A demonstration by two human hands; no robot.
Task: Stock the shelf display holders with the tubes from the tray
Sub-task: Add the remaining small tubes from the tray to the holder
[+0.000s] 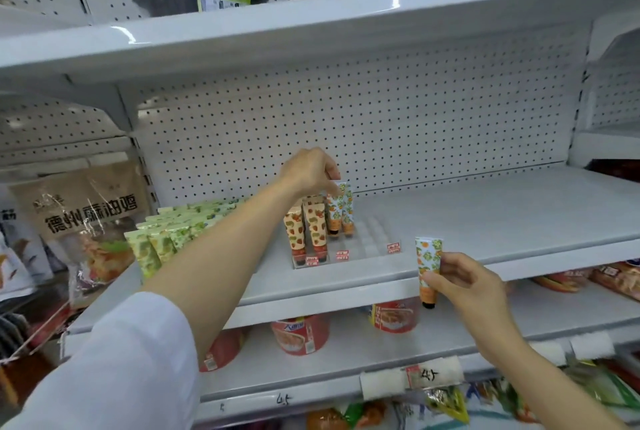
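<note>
In the clear display holder point(346, 249) near the shelf's front edge, the left hand point(308, 171) pinches an orange-print tube point(341, 208) into its slot. The right hand point(467, 286) grips 1 more tube point(427, 265); most slots look unfilled.

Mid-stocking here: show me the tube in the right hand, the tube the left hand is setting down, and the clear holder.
Tube in right hand point(428, 256): head view, printed body above the fingers.
Tube at left hand point(336, 209): head view, its patterned middle.
Clear holder point(369, 239): head view, empty slots on its right side.
</note>
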